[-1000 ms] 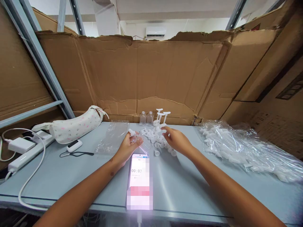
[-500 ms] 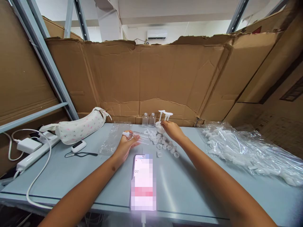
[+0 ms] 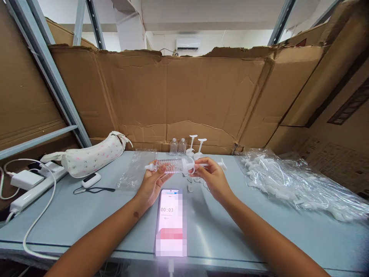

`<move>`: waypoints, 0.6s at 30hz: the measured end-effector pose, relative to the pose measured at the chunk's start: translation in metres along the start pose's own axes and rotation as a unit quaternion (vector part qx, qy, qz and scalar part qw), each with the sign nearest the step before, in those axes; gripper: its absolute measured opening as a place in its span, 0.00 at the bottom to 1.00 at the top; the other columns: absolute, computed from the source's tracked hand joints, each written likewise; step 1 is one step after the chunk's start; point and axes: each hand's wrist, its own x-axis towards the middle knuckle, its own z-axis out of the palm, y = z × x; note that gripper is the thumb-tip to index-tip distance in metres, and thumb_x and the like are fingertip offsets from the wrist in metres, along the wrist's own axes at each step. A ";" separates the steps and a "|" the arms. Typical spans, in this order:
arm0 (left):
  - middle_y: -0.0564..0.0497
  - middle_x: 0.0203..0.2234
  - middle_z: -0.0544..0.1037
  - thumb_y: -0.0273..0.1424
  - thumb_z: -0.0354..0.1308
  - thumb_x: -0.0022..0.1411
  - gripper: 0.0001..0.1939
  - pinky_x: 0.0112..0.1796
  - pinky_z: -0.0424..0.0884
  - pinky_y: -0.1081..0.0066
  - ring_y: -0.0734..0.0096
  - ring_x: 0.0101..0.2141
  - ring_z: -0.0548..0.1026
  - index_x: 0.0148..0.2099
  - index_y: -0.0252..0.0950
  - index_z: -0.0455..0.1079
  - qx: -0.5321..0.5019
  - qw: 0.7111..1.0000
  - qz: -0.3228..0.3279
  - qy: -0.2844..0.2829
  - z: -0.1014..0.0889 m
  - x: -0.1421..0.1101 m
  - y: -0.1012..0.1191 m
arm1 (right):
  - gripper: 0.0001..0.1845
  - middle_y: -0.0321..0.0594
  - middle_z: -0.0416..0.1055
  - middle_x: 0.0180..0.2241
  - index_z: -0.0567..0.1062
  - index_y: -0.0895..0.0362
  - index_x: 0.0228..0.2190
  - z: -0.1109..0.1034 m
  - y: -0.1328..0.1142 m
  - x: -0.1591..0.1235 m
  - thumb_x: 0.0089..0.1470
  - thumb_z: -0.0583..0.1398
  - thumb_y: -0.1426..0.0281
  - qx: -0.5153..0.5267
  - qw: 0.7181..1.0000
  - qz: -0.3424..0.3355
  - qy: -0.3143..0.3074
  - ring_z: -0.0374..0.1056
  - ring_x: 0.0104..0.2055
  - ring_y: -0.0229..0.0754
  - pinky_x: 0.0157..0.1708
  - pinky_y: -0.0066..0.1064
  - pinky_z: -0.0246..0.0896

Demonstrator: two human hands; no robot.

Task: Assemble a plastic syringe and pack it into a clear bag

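My left hand is closed around a clear ribbed syringe barrel, held level with its white tip to the left. In my right hand is a white plunger, gripped near its flange and lined up with the barrel's right end. The plunger's head meets the barrel there; how deep it sits I cannot tell. Behind my hands stand two clear barrels and two white plungers, upright. Small white caps lie loose under the held parts, partly hidden by my right hand.
A lit phone lies in front of me. To the right is a clear bag of white parts; a flat plastic bag lies left. Further left are a patterned pouch, a small white device and a power strip. Cardboard walls the back.
My right hand has taken a plunger from the upright group at the back and brought it forward and down to the barrel's right end. My left hand still holds the barrel.
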 end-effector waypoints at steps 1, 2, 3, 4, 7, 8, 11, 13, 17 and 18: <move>0.51 0.39 0.77 0.31 0.66 0.51 0.17 0.51 0.66 0.62 0.68 0.43 0.75 0.41 0.35 0.64 0.004 1.000 0.004 0.002 0.000 0.000 0.000 | 0.14 0.35 0.73 0.26 0.70 0.56 0.33 0.001 0.001 -0.003 0.47 0.64 0.61 0.001 1.000 0.003 0.000 0.72 0.30 0.40 0.34 0.37 0.69; 0.51 0.38 0.77 0.31 0.66 0.50 0.17 0.51 0.66 0.62 0.68 0.43 0.75 0.41 0.35 0.64 0.009 1.000 0.006 0.002 -0.001 0.000 0.001 | 0.14 0.35 0.73 0.27 0.71 0.55 0.34 0.003 0.003 -0.005 0.47 0.64 0.61 0.000 1.000 0.002 0.001 0.72 0.30 0.40 0.34 0.37 0.69; 0.51 0.38 0.77 0.32 0.66 0.50 0.18 0.51 0.66 0.62 0.68 0.43 0.75 0.41 0.35 0.64 0.014 1.000 0.008 -0.001 -0.002 0.000 0.001 | 0.16 0.36 0.73 0.28 0.71 0.55 0.36 0.004 0.003 -0.007 0.47 0.64 0.61 -0.002 1.000 -0.003 0.003 0.72 0.30 0.40 0.34 0.37 0.69; 0.50 0.39 0.77 0.32 0.66 0.50 0.18 0.51 0.66 0.61 0.68 0.43 0.75 0.42 0.35 0.64 0.020 1.000 0.009 -0.003 -0.003 0.000 0.001 | 0.17 0.36 0.73 0.29 0.71 0.55 0.38 0.005 0.004 -0.009 0.47 0.64 0.60 -0.006 1.000 -0.008 0.004 0.72 0.30 0.40 0.34 0.37 0.69; 0.50 0.39 0.76 0.32 0.66 0.50 0.19 0.50 0.67 0.60 0.68 0.42 0.75 0.42 0.35 0.63 0.034 0.999 0.003 -0.002 -0.006 0.001 -0.001 | 0.18 0.37 0.74 0.28 0.71 0.54 0.40 0.005 0.005 -0.013 0.48 0.62 0.60 -0.018 1.000 -0.017 -0.001 0.71 0.28 0.39 0.34 0.37 0.68; 0.51 0.39 0.76 0.33 0.66 0.50 0.20 0.49 0.67 0.59 0.67 0.41 0.75 0.43 0.36 0.63 0.037 0.999 0.002 -0.001 -0.006 0.001 -0.002 | 0.18 0.37 0.74 0.28 0.72 0.54 0.41 0.005 0.006 -0.014 0.49 0.62 0.60 -0.019 1.000 -0.019 -0.003 0.70 0.28 0.39 0.34 0.37 0.67; 0.51 0.39 0.75 0.32 0.67 0.49 0.22 0.48 0.68 0.59 0.67 0.42 0.75 0.43 0.37 0.62 0.042 0.999 0.005 0.000 -0.005 -0.001 -0.003 | 0.16 0.37 0.74 0.28 0.72 0.53 0.42 0.004 0.010 -0.017 0.51 0.61 0.60 -0.015 1.000 -0.016 -0.002 0.70 0.29 0.40 0.34 0.36 0.66; 0.52 0.39 0.75 0.32 0.67 0.48 0.22 0.48 0.68 0.60 0.68 0.41 0.75 0.43 0.37 0.61 0.041 0.999 0.010 0.004 -0.004 -0.002 -0.003 | 0.16 0.36 0.74 0.28 0.71 0.52 0.42 0.003 0.013 -0.018 0.51 0.61 0.61 -0.010 1.000 -0.015 0.003 0.70 0.30 0.40 0.34 0.35 0.66; 0.52 0.38 0.75 0.33 0.67 0.49 0.23 0.46 0.70 0.62 0.69 0.40 0.75 0.45 0.37 0.62 0.046 0.999 0.016 0.004 -0.003 -0.002 -0.002 | 0.13 0.37 0.74 0.32 0.72 0.51 0.41 0.006 0.019 -0.021 0.52 0.61 0.63 -0.001 0.999 -0.042 0.017 0.70 0.33 0.40 0.39 0.36 0.65; 0.52 0.38 0.76 0.33 0.67 0.49 0.23 0.46 0.70 0.63 0.69 0.40 0.75 0.45 0.37 0.63 0.044 0.999 0.014 0.003 -0.003 -0.002 -0.001 | 0.12 0.37 0.74 0.33 0.72 0.51 0.40 0.006 0.020 -0.022 0.53 0.61 0.64 -0.004 0.998 -0.052 0.019 0.70 0.34 0.39 0.39 0.37 0.65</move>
